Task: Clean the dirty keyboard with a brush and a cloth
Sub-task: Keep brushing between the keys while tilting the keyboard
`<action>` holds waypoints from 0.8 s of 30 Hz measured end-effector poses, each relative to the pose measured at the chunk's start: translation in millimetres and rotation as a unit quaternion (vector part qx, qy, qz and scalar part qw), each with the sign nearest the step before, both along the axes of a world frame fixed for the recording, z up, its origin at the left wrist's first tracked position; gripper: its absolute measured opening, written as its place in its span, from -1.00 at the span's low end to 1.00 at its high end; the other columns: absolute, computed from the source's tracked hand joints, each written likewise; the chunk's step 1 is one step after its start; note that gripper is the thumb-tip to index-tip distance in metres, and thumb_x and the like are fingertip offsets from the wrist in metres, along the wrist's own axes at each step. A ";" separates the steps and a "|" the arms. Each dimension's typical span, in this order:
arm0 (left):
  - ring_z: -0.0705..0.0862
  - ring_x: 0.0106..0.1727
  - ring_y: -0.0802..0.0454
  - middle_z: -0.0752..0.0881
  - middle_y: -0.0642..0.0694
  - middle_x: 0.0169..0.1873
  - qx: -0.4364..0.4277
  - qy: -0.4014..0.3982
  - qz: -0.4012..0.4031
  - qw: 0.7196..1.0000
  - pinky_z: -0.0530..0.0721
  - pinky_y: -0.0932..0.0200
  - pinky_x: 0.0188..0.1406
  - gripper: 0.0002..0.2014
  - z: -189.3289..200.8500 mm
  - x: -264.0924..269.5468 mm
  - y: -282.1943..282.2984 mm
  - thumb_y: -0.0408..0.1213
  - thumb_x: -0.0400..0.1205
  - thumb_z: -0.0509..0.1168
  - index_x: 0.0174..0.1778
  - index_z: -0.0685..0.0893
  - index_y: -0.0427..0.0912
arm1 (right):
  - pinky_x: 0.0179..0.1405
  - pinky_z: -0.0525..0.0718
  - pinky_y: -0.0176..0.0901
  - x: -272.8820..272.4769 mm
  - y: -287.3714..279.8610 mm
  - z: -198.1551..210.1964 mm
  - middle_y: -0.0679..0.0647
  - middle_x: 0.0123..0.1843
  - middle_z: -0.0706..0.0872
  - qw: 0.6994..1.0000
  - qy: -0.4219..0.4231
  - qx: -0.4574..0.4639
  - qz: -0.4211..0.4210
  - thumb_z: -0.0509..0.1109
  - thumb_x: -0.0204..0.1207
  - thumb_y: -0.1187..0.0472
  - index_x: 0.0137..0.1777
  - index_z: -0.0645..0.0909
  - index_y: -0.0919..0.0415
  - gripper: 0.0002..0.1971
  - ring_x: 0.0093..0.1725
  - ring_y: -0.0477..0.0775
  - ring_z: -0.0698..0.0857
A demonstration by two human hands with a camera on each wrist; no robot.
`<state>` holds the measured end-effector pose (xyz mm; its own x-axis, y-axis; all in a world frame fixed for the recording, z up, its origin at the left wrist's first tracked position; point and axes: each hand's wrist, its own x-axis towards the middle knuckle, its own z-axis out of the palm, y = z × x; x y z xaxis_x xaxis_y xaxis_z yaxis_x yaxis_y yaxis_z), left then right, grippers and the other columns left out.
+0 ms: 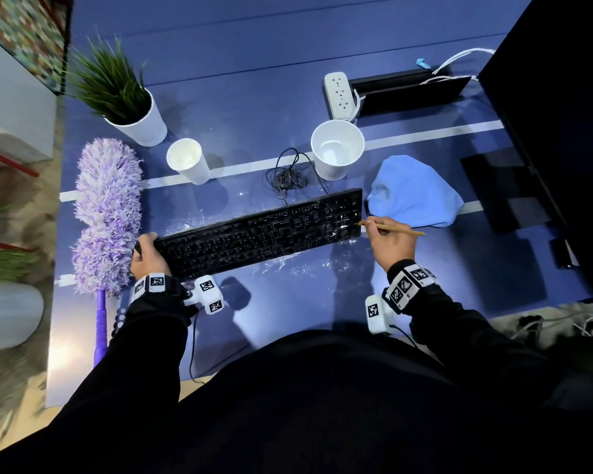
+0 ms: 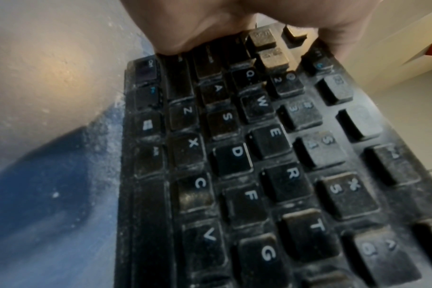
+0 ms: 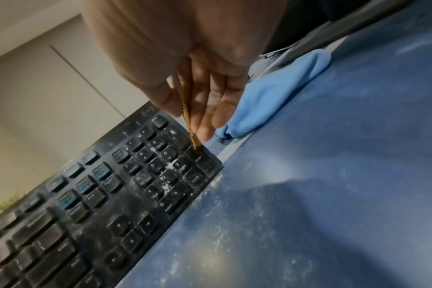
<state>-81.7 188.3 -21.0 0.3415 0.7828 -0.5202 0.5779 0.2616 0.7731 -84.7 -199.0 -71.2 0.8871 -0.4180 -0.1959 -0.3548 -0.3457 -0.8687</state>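
My right hand (image 1: 386,242) grip pinches the brush (image 1: 394,229), tip on the numpad edge just ahead of the fingers; left hand (image 1: 148,258) grips the keyboard's (image 1: 261,232) far end. Best w/ short light flicks off the edge. Keyboard long axis runs hand to hand; brush points left.
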 end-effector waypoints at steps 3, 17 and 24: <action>0.34 -0.50 0.15 0.48 -0.04 -0.32 -0.002 -0.008 0.001 1.000 0.29 0.39 -0.71 -0.71 0.3 0.8 -1.5 -0.03 0.52 0.36 -0.13 0.59 -0.21 | 0.04 0.76 -0.15 0.9 4.7 1.2 0.13 -0.12 0.83 0.998 0.026 0.011 0.051 0.43 0.54 0.22 -0.03 0.79 0.24 -0.87 -0.15 -0.01 0.80; 0.40 -0.44 0.11 0.53 -0.09 -0.17 -0.002 -0.012 -0.008 1.000 0.35 0.45 -0.68 -0.74 2.5 -1.1 -4.5 -0.04 0.55 0.35 -0.10 0.60 -0.19 | -0.10 0.72 -0.22 4.5 8.7 15.6 -0.04 -0.31 0.79 0.999 -0.035 -0.013 0.038 0.43 0.51 0.14 -0.10 0.80 0.07 -0.90 -0.27 -0.09 0.77; 0.39 -0.47 0.14 0.54 -0.10 -0.15 -0.010 -0.003 -0.005 1.000 0.32 0.44 -0.73 -0.72 4.8 -1.5 -2.7 -0.01 0.52 0.35 -0.11 0.61 -0.18 | -0.03 0.75 -0.12 12.3 5.1 15.7 0.05 -0.24 0.80 1.000 -0.023 0.017 -0.009 0.41 0.53 0.24 -0.18 0.77 0.09 -0.88 -0.20 0.03 0.78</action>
